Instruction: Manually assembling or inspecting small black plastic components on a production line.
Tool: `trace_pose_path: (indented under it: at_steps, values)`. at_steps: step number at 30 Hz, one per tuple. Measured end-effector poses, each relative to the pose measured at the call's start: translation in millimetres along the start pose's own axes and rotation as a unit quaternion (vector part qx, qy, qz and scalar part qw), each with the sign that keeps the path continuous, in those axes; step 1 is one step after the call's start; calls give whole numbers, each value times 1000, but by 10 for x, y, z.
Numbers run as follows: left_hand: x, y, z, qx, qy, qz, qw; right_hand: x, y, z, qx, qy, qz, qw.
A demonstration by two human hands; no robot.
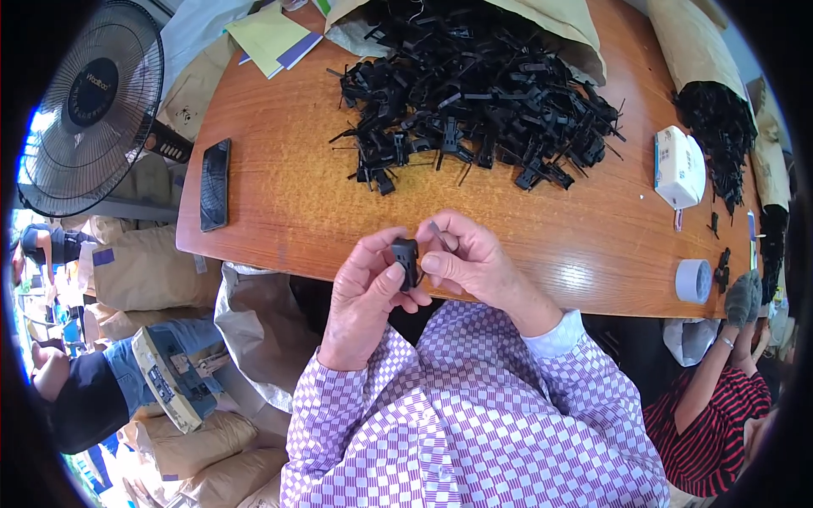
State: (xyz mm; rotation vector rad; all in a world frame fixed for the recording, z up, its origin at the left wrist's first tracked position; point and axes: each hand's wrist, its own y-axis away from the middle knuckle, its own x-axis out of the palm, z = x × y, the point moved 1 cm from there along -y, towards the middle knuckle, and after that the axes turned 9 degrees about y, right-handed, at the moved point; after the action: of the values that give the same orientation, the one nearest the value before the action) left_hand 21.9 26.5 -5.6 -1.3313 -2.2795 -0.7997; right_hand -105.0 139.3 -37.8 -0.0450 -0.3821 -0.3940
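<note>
In front of my chest, at the table's near edge, both hands meet. A small black moulded plastic part (pixel 405 256) sits between the thumb and fingers of my left hand (pixel 362 284). My right hand (pixel 471 261) is closed close beside it, pinching a small, thin dark-grey piece (pixel 437 230) that sticks up past the fingers; its kind is not clear. Beyond the hands, a large heap of similar black plastic parts (pixel 474 102), many with thin stalks, spills from a paper sack (pixel 584 34) onto the wooden table (pixel 288 186).
On the table's left lies a phone (pixel 215 184), with yellow paper (pixel 269 38) behind it and a fan (pixel 91 97) beyond the edge. A white box (pixel 679 168) and a tape roll (pixel 694 281) stand right. Another person's gloved hand (pixel 742 298) is at far right.
</note>
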Motion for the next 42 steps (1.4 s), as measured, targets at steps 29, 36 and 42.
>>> trace_pose_path:
  at_steps: [29,36,42]
  values:
    - [-411,80,123,207,-413,-31,887,528,-106,-118,14,442,-37,896]
    - [-664,178,9,225,-446,-137,855,473,-420,-180,-29,533,-28,845]
    - [-1172,418,-175,191,-574,-222,765,51,-854,-107,-61,796,-110,592]
